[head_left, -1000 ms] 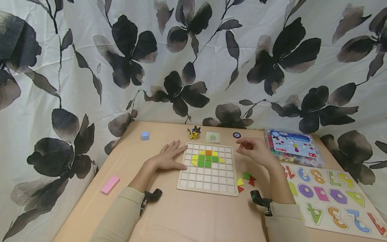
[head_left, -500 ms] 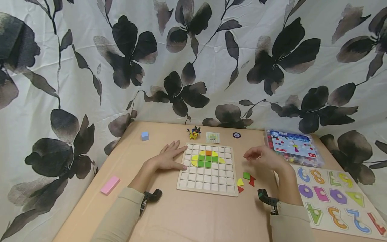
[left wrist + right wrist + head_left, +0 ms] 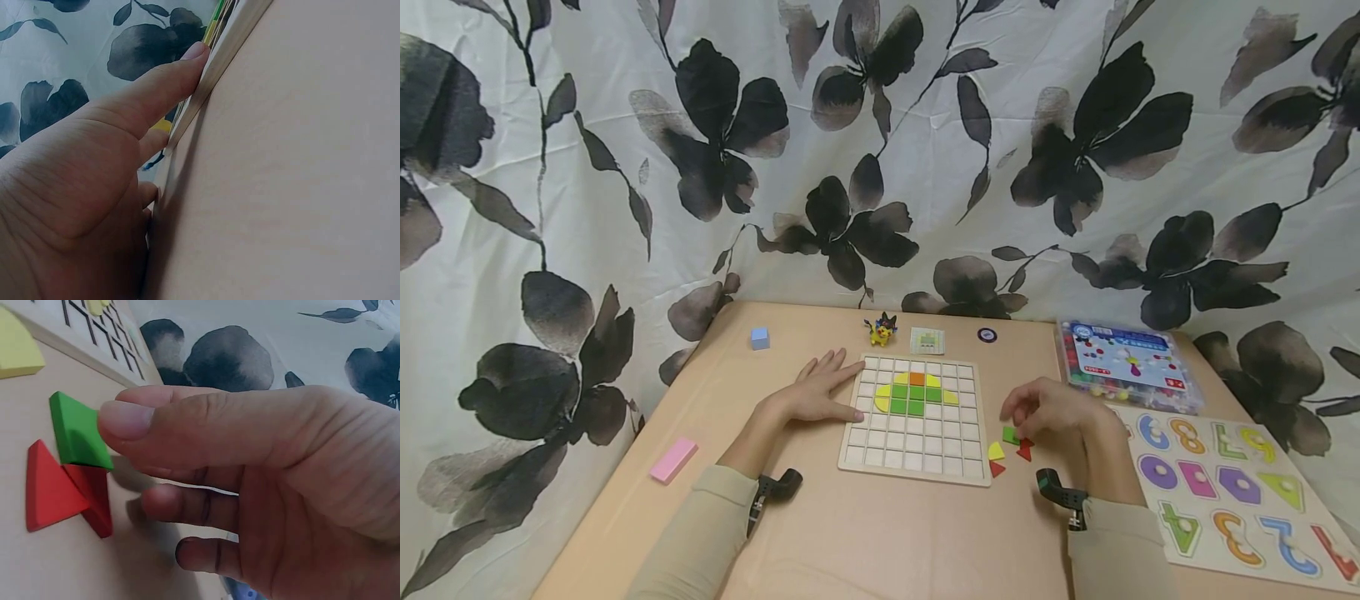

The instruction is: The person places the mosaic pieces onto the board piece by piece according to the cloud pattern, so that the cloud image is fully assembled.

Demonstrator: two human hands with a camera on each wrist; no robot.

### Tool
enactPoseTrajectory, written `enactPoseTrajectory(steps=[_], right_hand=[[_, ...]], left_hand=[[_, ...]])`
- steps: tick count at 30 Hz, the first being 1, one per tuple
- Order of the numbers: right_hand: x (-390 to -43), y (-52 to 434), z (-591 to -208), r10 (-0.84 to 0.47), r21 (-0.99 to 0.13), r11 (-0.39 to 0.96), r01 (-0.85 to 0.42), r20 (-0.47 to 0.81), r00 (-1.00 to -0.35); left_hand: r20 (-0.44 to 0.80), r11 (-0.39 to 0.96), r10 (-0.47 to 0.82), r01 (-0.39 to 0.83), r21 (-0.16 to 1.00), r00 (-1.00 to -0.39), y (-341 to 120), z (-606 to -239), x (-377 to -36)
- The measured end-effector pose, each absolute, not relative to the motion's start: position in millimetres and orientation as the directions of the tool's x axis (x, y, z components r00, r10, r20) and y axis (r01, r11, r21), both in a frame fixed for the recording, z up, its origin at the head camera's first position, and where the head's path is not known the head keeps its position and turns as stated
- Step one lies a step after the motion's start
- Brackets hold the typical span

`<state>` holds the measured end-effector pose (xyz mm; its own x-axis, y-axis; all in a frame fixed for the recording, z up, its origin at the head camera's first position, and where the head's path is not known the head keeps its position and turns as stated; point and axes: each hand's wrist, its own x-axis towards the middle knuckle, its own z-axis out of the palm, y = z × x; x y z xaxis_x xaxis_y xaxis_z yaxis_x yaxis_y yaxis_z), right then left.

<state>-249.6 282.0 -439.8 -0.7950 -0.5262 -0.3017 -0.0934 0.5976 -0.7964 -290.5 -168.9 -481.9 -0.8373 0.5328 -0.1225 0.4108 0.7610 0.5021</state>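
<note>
My left hand [image 3: 811, 389] rests spread at the left edge of a white gridded board [image 3: 907, 455], thumb on its rim. In the left wrist view the thumb [image 3: 169, 87] presses along that edge. Green, yellow and orange tiles [image 3: 908, 400] fill cells in the board's upper half. Just right of the board, my right hand [image 3: 1060, 408] hovers over loose tiles, its fingers loosely bent and holding nothing visible. In the right wrist view a green square tile [image 3: 78, 431] sits beside the thumb tip, touching or not I cannot tell. Red triangular tiles [image 3: 53, 490] and a yellow tile [image 3: 19, 347] lie nearby.
Behind the board stand a small yellow figure [image 3: 882, 329], a pattern card [image 3: 927, 341] and a dark round disc [image 3: 987, 335]. A clear plastic box [image 3: 1131, 367] and a number-and-shape puzzle board [image 3: 1225, 492] occupy the right. Leftward lie a blue cube [image 3: 760, 337] and a pink block [image 3: 673, 460].
My right hand has drawn back from beside the board's upper right corner and come down toward the loose tiles, now partly covering the green one. The left hand stays in place.
</note>
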Motion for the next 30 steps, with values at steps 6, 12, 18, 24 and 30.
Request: enactPoseTrajectory(steps=[6,12,18,24,30], right_hand=[[-251,276,-444,-0.521,-0.779,0.621,-0.088,-0.326,-0.789],[-252,272,-447,-0.463,-0.747,0.662,-0.059,-0.346,-0.816],[-250,270,-447,-0.448,-0.733,0.678,-0.057,-0.35,-0.823],[-249,267,-445,-0.446,-0.727,0.684,-0.057,-0.355,-0.821],[-249,266,-446,-0.434,-0.733,0.678,-0.047,-0.348,-0.831]], left_hand=[[-0.119,0.761,0.531,0.411,0.502,-0.839,-171,-482,-291],[-0.113,0.763,0.533,0.418,0.494,-0.839,-170,-483,-291],[-0.123,0.767,0.531,0.414,0.49,-0.838,-169,-482,-290],[-0.136,0.776,0.523,0.403,0.485,-0.842,-170,-482,-290],[-0.131,0.773,0.524,0.406,0.488,-0.841,-170,-483,-290]])
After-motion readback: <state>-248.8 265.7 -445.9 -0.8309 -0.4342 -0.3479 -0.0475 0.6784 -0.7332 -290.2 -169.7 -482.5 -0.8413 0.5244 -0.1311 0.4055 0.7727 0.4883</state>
